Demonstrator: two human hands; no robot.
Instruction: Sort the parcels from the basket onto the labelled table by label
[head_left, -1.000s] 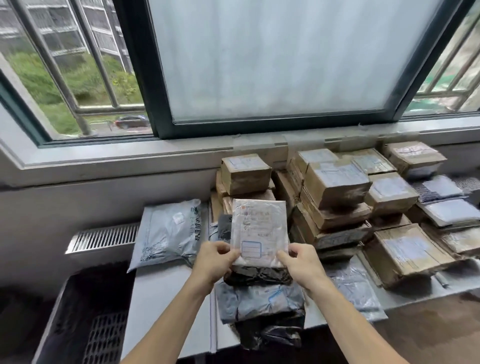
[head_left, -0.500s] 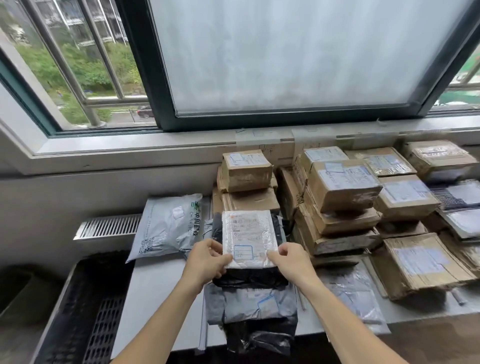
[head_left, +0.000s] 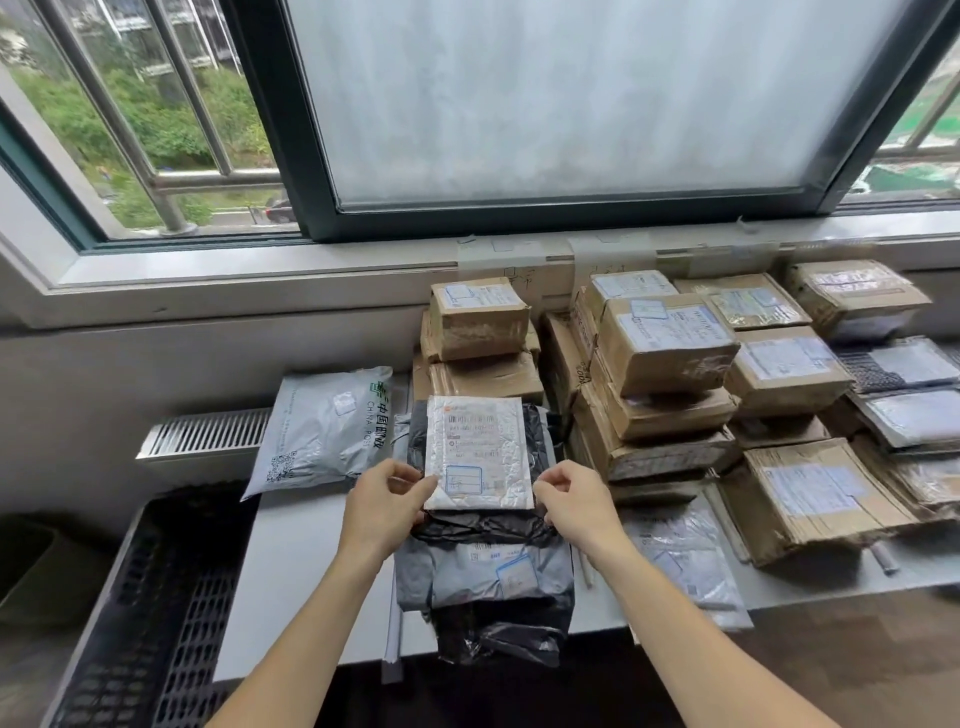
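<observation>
White padded mailer, label up, at frame centre, lying on a black bag atop a pile of soft parcels. Left hand and right hand each pinch a lower corner, fingers curled. Grey table beneath; cardboard boxes at right; black basket lower left.

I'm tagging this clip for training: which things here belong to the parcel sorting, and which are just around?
Job: white parcel, pinched by left hand and right hand; dark bag pile beneath; cardboard boxes; grey mailer; table; black basket.
Just around: window; radiator grille.
</observation>
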